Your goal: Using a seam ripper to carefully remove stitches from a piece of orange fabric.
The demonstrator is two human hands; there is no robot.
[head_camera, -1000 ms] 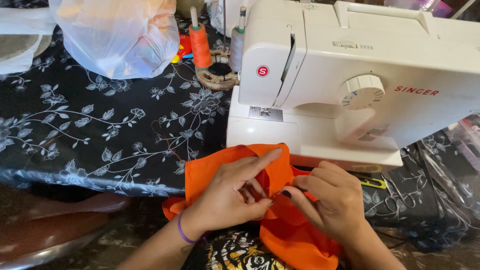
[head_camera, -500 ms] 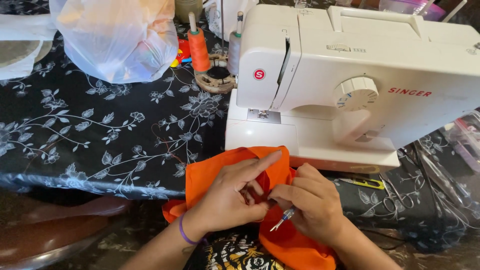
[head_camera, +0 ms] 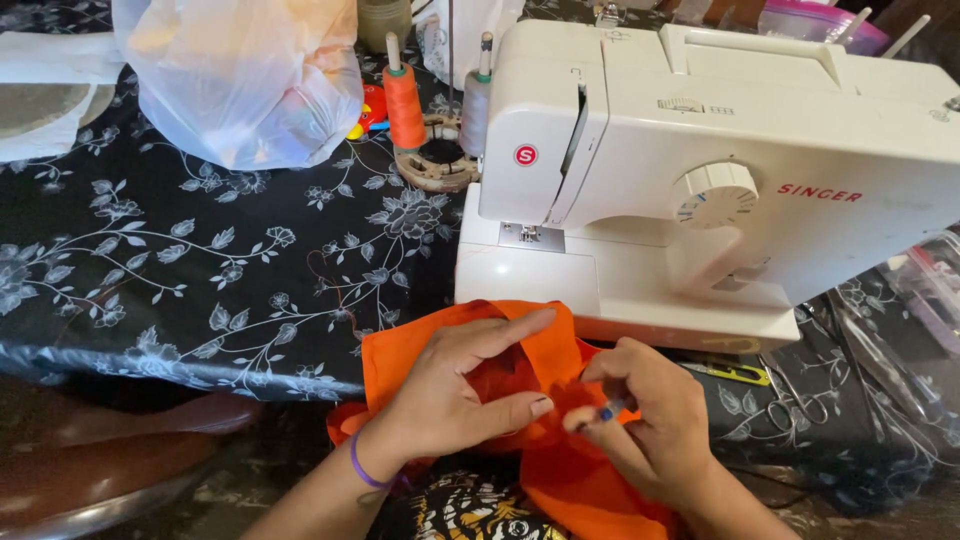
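Holding: both hands grip an orange cloth (head_camera: 560,480) at the table's near edge, just in front of the sewing machine.
Left hand (head_camera: 455,395): lies on top of the orange cloth, forefinger stretched along its upper fold, thumb pressed against the cloth below; the fingers are narrow, pinching the fabric. A purple band sits on the wrist.
Right hand (head_camera: 650,420): fingers curled close together on the cloth, pinching a small blue-tipped tool (head_camera: 605,412) against the fabric; what kind of tool it is cannot be told.
Sewing machine (head_camera: 720,160): white, standing on the table toward its right side, base touching the far edge of the cloth.
Table (head_camera: 180,260): covered in a black sheet with a pale flower print.
Far edge: an orange thread spool (head_camera: 404,100) and a grey thread spool (head_camera: 476,105) stand upright beside the machine; a filled plastic bag (head_camera: 240,75) lies left of them.
Right of the hands: a yellow-handled snipper (head_camera: 735,373) lies by the machine's base.
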